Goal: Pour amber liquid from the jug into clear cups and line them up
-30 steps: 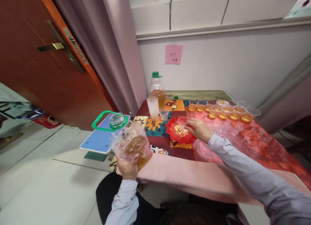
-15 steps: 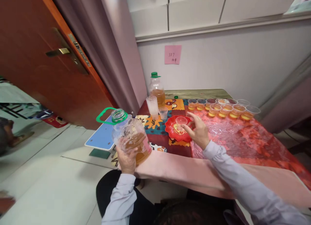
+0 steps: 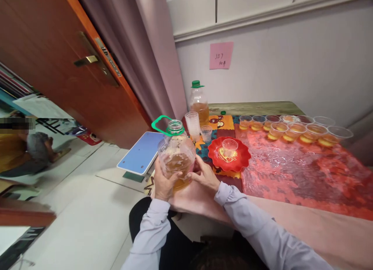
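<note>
Between my two hands I hold a clear plastic jug (image 3: 177,155) of amber liquid, uncapped, with a green handle ring at its neck. My left hand (image 3: 166,180) wraps its left side and my right hand (image 3: 205,174) grips the right side. The jug is near the table's front left edge; its base is partly hidden. Just right of my right hand lies a red scalloped plate (image 3: 244,161) with one clear plastic cup (image 3: 230,147) on it. Behind the jug stand a stack of clear cups (image 3: 192,124) and a single cup (image 3: 206,134).
A second jug (image 3: 199,106) with a green cap stands at the back, near a loose green cap (image 3: 223,113). Several cups of amber liquid (image 3: 295,132) line the table's far right. A blue board (image 3: 140,153) is at the left, before a brown door (image 3: 87,87). A person (image 3: 26,149) sits farther left.
My right hand has left the cup on the red plate and come to the jug's right side. The jug is now more upright, held by both hands. The view has shifted left.
</note>
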The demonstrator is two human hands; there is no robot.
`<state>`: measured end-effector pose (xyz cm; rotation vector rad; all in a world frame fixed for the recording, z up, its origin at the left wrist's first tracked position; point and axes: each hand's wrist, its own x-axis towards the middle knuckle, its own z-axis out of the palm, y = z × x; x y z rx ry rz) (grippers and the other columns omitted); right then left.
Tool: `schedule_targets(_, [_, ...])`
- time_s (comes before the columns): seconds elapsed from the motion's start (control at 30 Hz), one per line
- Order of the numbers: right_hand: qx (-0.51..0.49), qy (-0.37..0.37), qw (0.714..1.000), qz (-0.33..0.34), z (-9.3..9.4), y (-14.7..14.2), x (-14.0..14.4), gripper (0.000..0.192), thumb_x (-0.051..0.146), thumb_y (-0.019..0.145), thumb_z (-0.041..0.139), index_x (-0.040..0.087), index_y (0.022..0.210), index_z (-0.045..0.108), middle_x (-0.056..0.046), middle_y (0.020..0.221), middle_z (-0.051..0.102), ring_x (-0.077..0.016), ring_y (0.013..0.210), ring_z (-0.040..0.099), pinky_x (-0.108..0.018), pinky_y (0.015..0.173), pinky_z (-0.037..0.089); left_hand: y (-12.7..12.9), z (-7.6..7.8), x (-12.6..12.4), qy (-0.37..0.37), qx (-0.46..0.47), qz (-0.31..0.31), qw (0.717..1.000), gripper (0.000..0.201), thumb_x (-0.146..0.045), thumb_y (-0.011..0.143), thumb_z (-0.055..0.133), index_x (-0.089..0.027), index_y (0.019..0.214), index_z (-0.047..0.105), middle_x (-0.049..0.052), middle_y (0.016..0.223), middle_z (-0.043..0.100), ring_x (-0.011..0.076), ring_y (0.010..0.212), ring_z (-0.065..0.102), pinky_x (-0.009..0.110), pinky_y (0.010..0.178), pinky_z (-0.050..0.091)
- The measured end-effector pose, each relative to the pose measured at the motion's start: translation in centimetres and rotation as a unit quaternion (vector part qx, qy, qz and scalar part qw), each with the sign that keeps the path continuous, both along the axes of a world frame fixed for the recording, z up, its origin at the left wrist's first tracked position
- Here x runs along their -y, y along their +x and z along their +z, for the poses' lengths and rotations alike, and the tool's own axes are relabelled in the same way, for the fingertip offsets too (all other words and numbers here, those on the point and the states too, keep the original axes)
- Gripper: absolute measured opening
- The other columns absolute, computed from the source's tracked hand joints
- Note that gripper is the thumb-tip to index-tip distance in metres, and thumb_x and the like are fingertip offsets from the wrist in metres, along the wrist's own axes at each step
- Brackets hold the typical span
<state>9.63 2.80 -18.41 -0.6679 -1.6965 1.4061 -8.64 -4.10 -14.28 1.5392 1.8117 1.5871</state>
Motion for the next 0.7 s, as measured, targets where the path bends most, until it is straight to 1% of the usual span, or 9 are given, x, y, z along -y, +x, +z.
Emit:
schedule_targets(0.1, [0.028, 0.066, 0.996, -0.058, -0.3, 0.1, 0.4, 0.080, 0.071, 0.082, 0.076, 0.018, 0.139, 0.056, -0.011, 0.105, 0.076, -0.0275, 0.087, 0.074, -0.036, 0.072, 0.059, 0.8, 1.3, -0.6, -0.021, -0.018, -0.015, 1.000, 0.104, -0.071, 0.069, 0.083, -0.019, 0.149, 0.043, 0.020, 0.142, 0.064, 0.0343, 0.133, 0.065, 0.051, 0.113, 0.053])
schedule_targets(0.17, [0.050, 0.091, 0.989, -0.105, -0.6, -0.1, 0.7, 0.072, 0.071, 0.081, 0.076, 0.017, 0.127, 0.061, -0.010, 0.093, 0.075, -0.0270, 0.080, 0.073, -0.036, 0.070, 0.058, 1.3, 2.0, -1.0, -0.024, -0.038, -0.019, 0.999, 0.103, -0.068, 0.069, 0.085, -0.018, 0.149, 0.044, 0.019, 0.143, 0.064, 0.0340, 0.134, 0.064, 0.051, 0.115, 0.052])
schedule_targets(0.27, [0.053, 0.077, 0.984, -0.149, -1.3, -0.4, 0.9, 0.069, 0.071, 0.078, 0.078, 0.018, 0.121, 0.062, -0.007, 0.085, 0.074, -0.0259, 0.073, 0.072, -0.036, 0.069, 0.057, 1.9, 2.8, -1.7, -0.033, -0.087, -0.016, 0.996, 0.102, -0.065, 0.069, 0.086, -0.019, 0.151, 0.046, 0.018, 0.145, 0.064, 0.0343, 0.136, 0.063, 0.051, 0.117, 0.050])
schedule_targets(0.33, [0.034, 0.048, 0.986, -0.159, -1.7, -0.4, 0.8, 0.069, 0.071, 0.078, 0.078, 0.019, 0.121, 0.062, -0.006, 0.086, 0.075, -0.0260, 0.074, 0.073, -0.036, 0.071, 0.058, 2.3, 3.3, -2.1, -0.045, -0.129, -0.013, 0.991, 0.103, -0.065, 0.069, 0.087, -0.019, 0.152, 0.047, 0.018, 0.148, 0.063, 0.0352, 0.138, 0.062, 0.053, 0.119, 0.048])
schedule_targets(0.37, [0.016, 0.034, 0.987, -0.157, -1.8, -0.4, 0.7, 0.070, 0.071, 0.078, 0.077, 0.019, 0.122, 0.063, -0.008, 0.091, 0.077, -0.0273, 0.080, 0.075, -0.038, 0.075, 0.059, 2.4, 3.7, -2.3, -0.053, -0.151, -0.013, 0.987, 0.104, -0.065, 0.068, 0.087, -0.019, 0.153, 0.047, 0.018, 0.149, 0.062, 0.0357, 0.139, 0.061, 0.053, 0.120, 0.047])
schedule_targets(0.43, [-0.036, 0.009, 0.989, -0.142, -1.8, -0.4, 0.7, 0.071, 0.070, 0.080, 0.078, 0.019, 0.126, 0.064, -0.013, 0.110, 0.079, -0.0310, 0.099, 0.076, -0.043, 0.088, 0.060, 2.7, 4.6, -2.6, -0.068, -0.197, -0.015, 0.978, 0.105, -0.066, 0.068, 0.087, -0.020, 0.154, 0.048, 0.018, 0.150, 0.062, 0.0365, 0.139, 0.061, 0.054, 0.119, 0.048])
schedule_targets(0.5, [-0.097, -0.013, 0.989, -0.113, -1.5, -0.5, 0.7, 0.073, 0.067, 0.080, 0.080, 0.019, 0.132, 0.063, -0.015, 0.125, 0.076, -0.0329, 0.115, 0.072, -0.047, 0.101, 0.057, 2.9, 5.7, -2.7, -0.078, -0.239, -0.020, 0.968, 0.104, -0.066, 0.070, 0.085, -0.020, 0.155, 0.047, 0.018, 0.150, 0.062, 0.0367, 0.137, 0.062, 0.054, 0.117, 0.050])
schedule_targets(0.6, [-0.177, -0.044, 0.982, -0.050, -0.8, -0.6, 0.9, 0.073, 0.064, 0.079, 0.085, 0.020, 0.134, 0.064, -0.015, 0.132, 0.073, -0.0327, 0.124, 0.069, -0.050, 0.111, 0.052, 3.3, 7.5, -2.7, -0.097, -0.300, -0.031, 0.948, 0.102, -0.067, 0.071, 0.084, -0.021, 0.155, 0.048, 0.018, 0.151, 0.062, 0.0377, 0.137, 0.062, 0.054, 0.115, 0.050])
schedule_targets(0.7, [-0.229, -0.098, 0.968, 0.003, -0.1, -0.7, 1.1, 0.071, 0.062, 0.074, 0.089, 0.022, 0.128, 0.067, -0.012, 0.128, 0.074, -0.0322, 0.123, 0.069, -0.052, 0.112, 0.052, 3.5, 9.1, -2.5, -0.118, -0.349, -0.046, 0.928, 0.100, -0.065, 0.071, 0.084, -0.021, 0.154, 0.048, 0.017, 0.150, 0.063, 0.0383, 0.136, 0.062, 0.055, 0.114, 0.049])
